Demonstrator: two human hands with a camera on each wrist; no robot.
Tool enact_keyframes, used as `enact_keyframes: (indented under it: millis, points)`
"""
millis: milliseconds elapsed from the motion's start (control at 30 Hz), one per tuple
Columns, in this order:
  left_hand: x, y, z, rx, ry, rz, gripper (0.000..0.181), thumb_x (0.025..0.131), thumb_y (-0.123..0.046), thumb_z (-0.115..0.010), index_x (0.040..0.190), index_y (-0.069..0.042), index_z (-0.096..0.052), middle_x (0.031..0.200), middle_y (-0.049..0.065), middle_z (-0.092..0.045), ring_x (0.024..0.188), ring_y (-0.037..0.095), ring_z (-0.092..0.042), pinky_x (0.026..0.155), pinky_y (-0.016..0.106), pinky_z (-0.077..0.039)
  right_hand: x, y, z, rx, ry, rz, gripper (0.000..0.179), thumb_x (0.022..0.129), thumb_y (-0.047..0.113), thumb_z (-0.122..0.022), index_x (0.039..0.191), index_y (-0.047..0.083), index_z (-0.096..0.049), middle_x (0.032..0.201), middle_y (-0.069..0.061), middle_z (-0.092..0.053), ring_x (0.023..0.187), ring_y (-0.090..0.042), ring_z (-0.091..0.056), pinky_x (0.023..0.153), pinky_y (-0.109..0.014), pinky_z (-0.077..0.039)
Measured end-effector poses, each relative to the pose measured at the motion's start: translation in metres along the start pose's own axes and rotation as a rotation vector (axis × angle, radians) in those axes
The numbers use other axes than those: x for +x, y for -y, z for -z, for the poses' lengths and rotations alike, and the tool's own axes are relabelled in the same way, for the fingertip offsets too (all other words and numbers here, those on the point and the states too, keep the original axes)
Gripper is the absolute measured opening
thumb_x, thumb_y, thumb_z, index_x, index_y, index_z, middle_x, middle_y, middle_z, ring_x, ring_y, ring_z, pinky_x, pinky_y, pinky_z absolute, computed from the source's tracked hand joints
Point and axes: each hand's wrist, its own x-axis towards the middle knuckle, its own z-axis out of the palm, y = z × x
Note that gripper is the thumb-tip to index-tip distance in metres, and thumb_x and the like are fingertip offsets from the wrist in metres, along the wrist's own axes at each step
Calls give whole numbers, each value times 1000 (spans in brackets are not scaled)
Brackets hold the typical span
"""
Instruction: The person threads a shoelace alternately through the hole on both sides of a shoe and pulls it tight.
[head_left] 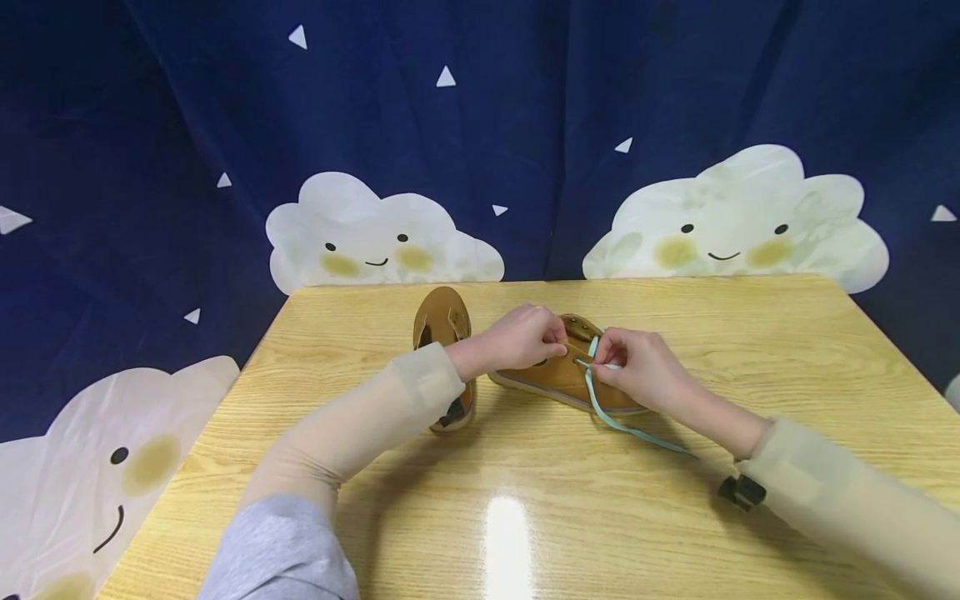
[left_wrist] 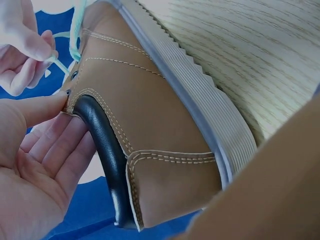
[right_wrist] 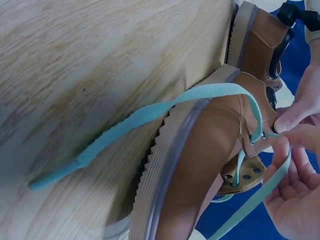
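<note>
From where I stood, the brown leather-like shoe with a pale ribbed sole sat on the light wood-grained surface, to the right of its matching brown shoe. The left hand pinched the edge of the eyelet flap, thumb outside and the other fingers tucked behind it. The right hand pinched the flat mint-green woven lace between thumb and forefinger, close by the metal-rimmed eyelets.

The work appeared to be lacing. Doing it well, I judged, called for a steady flap, a grip near the lace's tip and a pull straight out of the hole, so that the flat weave lay untwisted. The loose length, looping from an eyelet down towards the wood, wanted minding too, lest it snag or end up uneven.

The lace looked soft and limp, its end narrowing to a stiffer-looking tip. The shoe's side was smooth, crossed by pale stitching in double rows, and its black padded collar curved glossily round the opening. Below, the sole's edge was cut into sawtooth ridges.
</note>
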Motion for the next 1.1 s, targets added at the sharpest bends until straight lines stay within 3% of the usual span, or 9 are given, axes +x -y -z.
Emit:
enact_keyframes:
  millis: [333,800,1100]
  points:
    - [0,1,0,9,5,0,8,93,-14,-68,91,-7,-72,83,0,-69,75,8,-61,72,21,-46,3,-2,-7,-42,-13,9,20,79,0,-74,75,12,-58,67,5,-58,61,-13,-52,56,-26,-42]
    - [0,1,0,8,5,-5,8,93,-13,-68,91,-7,-72,86,0,-70,76,8,-62,72,20,-47,11,-2,-14,-59,32,-8,16,84,1,-71,79,10,-59,69,3,-59,59,-14,-50,55,-28,-43]
    - [-1,2,0,-6,4,-39,7,93,-12,-68,89,-7,-71,85,1,-70,76,9,-63,72,20,-47,15,-3,-19,-95,0,18,20,81,1,-75,76,10,-58,67,4,-59,59,-13,-52,56,-29,-44]
